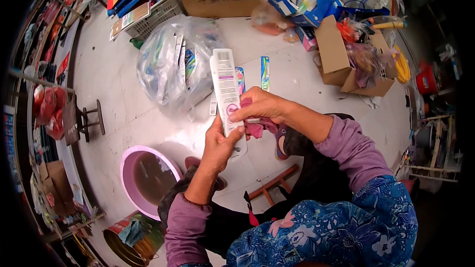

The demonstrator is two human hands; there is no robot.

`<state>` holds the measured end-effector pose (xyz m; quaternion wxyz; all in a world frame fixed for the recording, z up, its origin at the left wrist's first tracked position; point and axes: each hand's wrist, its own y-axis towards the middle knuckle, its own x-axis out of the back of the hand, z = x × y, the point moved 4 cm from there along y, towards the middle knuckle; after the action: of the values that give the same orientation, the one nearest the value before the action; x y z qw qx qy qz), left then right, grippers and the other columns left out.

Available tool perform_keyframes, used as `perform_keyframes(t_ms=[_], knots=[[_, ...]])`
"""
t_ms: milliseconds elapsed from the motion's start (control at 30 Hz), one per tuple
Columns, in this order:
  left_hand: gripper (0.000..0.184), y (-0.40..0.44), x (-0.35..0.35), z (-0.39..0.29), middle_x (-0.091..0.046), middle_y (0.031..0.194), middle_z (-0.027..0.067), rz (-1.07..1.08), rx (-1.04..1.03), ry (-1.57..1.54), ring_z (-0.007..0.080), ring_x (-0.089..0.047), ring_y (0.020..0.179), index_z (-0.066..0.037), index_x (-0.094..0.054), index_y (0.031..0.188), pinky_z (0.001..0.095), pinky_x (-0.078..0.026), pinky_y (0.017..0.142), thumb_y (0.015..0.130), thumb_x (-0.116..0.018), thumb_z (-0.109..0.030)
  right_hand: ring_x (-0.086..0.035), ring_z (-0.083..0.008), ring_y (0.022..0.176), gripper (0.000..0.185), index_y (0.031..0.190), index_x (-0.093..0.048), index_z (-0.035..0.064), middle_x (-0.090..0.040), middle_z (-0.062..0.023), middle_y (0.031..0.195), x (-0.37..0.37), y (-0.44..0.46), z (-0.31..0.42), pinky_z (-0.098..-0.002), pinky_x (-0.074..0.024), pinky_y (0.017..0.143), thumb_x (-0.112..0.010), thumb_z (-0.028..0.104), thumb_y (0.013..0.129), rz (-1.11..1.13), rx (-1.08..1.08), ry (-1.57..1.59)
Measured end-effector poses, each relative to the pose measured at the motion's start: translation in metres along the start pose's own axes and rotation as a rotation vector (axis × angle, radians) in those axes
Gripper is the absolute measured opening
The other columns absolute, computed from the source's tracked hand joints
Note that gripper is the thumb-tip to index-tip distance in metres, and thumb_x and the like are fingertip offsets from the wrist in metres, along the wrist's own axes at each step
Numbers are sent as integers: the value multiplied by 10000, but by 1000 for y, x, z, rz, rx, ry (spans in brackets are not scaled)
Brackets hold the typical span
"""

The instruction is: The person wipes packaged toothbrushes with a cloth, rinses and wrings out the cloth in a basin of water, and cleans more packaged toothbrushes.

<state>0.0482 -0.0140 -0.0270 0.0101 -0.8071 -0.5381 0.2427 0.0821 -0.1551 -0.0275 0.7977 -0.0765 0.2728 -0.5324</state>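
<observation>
A long white toothbrush package point(225, 89), its printed back and barcode facing up, is held out over the floor. My left hand point(219, 143) grips its lower end, thumb on top. My right hand point(260, 106) is closed around a bunched pink cloth point(256, 127), its thumb on the lower part of the package. Two more packaged toothbrushes lie on the floor just beyond: one with a blue-green card point(265, 73), and another point(240, 80) partly hidden behind the held package. Left of them a large clear plastic bag point(161, 76) holds several similar packages.
A pink basin point(126, 170) of murky water stands at my left, above a metal tin point(121, 244) with a rag. At the upper right is an open cardboard box point(332, 52) of mixed items. Stocked shelves point(74, 178) line the left side. A grey crate point(156, 17) stands at the back.
</observation>
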Motion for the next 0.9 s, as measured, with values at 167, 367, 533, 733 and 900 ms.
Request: perform_keyframes(t_ms=[167,367,533,733,900], knots=[[549,-1,1,1,-606,1027,80,17,62,7,140,-627,826,-3,-361,1346,268,-545,709,868,-624,-69,-653,-209,630,310,989,-609,-78,-654,-138,840,-2,0,-2,-343,-564,510,-728,105,769,93,-119,47],[614,3,6,6,-596,1056,96,-20,84,16,150,-623,869,-17,-306,1388,260,-525,711,875,-630,-106,-649,-175,666,304,993,-627,-52,-662,-114,834,-5,3,3,-311,-556,539,-737,105,757,36,-115,27],[765,-3,2,0,-503,1249,185,-151,68,80,231,-531,1126,18,-214,1436,329,-449,920,859,-669,-197,-651,-162,733,305,1001,-642,-48,-669,-117,899,11,27,21,-282,-548,694,-744,51,731,-10,-65,18],[757,-3,33,-11,-432,1334,222,-509,-69,163,245,-455,1208,114,-259,1386,348,-397,978,834,-680,-186,-666,-216,791,379,1002,-616,-112,-665,-167,921,42,94,11,-328,-560,727,-761,4,671,-195,-198,-184],[646,-6,27,-15,-467,1300,180,-411,-18,61,215,-475,1185,86,-320,1370,316,-403,984,845,-652,-93,-661,-269,767,415,971,-606,-141,-653,-200,877,47,176,-36,-372,-554,617,-787,-4,624,-303,-328,-272]])
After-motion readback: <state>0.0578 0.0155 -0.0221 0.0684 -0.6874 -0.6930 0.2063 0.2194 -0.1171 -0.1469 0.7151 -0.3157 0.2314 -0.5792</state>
